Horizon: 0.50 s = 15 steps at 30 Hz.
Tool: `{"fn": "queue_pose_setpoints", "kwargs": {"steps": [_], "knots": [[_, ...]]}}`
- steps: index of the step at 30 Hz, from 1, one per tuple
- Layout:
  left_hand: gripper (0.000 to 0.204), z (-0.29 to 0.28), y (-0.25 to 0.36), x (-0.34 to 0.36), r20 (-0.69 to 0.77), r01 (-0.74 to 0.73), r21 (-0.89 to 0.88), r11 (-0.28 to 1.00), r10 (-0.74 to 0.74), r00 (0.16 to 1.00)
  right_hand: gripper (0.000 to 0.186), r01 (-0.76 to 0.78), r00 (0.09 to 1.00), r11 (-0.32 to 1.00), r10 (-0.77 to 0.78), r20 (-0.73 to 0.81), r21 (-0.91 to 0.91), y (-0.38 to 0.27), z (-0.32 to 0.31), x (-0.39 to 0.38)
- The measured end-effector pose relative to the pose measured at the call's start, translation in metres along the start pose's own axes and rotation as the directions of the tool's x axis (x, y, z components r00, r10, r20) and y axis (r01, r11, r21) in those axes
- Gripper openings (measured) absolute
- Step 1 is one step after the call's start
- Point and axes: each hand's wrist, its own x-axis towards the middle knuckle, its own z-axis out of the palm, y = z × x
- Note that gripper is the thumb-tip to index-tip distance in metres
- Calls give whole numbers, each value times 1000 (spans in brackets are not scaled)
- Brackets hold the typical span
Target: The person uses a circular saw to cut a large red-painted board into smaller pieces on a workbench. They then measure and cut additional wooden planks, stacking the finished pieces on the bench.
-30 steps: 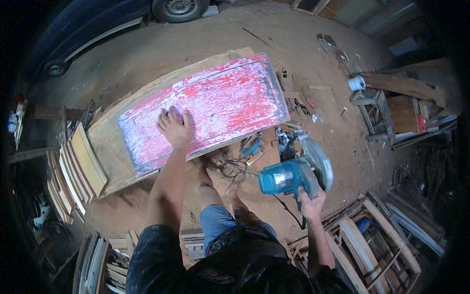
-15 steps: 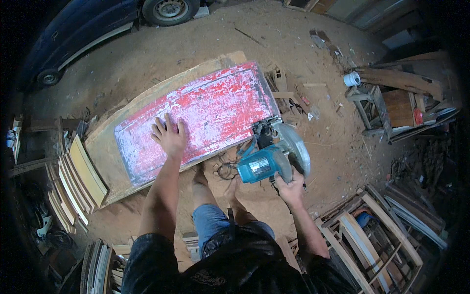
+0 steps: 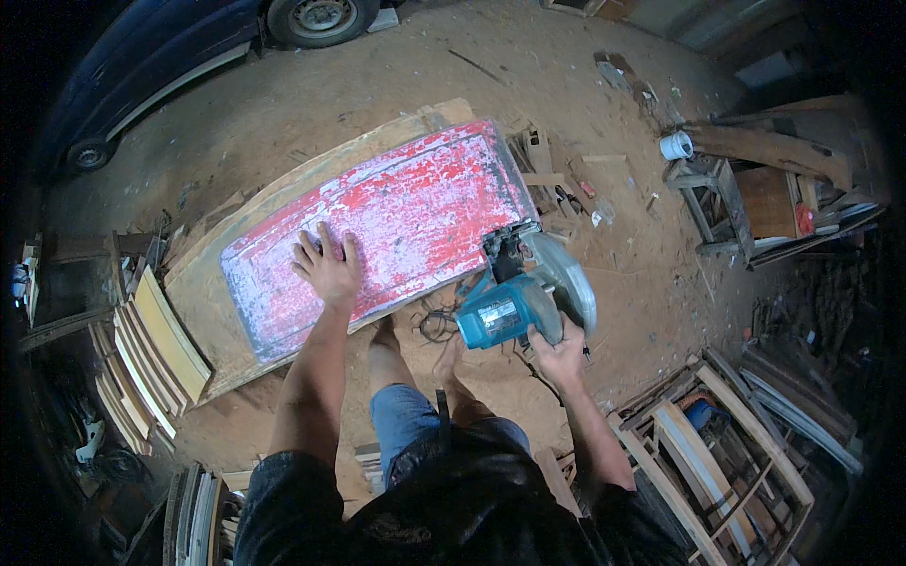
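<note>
A long board (image 3: pixel 406 208) with worn red and whitish paint lies on a larger wooden sheet (image 3: pixel 203 311). My left hand (image 3: pixel 332 269) rests flat on the board's left half, fingers spread. In my right hand (image 3: pixel 559 357) is the rear handle of a teal circular saw (image 3: pixel 495 313). The saw's base sits at the board's near right corner, and its silver blade guard (image 3: pixel 566 274) lies beyond the board's right end. The blade's cutting edge is hidden. A dark cord (image 3: pixel 436 325) lies on the ground beside the saw.
Curved yellowish strips (image 3: pixel 170 330) stand stacked at the left. Wood scraps (image 3: pixel 543 165) litter the dirt past the board's right end. A white bucket (image 3: pixel 676 146) sits by a wooden frame at the right. More timber frames (image 3: pixel 717 462) lie lower right. A dark blue vehicle (image 3: pixel 160 57) stands upper left.
Almost nothing differs. The saw and my right hand appear very slightly further left, while my left hand stays on the board.
</note>
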Motion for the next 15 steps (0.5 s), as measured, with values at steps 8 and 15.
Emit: {"fn": "queue_pose_setpoints", "kwargs": {"steps": [8, 15], "knots": [[77, -3, 2, 0, 39, -5, 49, 999, 3, 999, 14, 22, 999, 1000, -22, 24, -4, -19, 8, 14], [79, -5, 3, 2, 79, 12, 54, 998, -16, 997, 18, -7, 998, 999, 10, 58, -50, -28, 6, 18]]}}
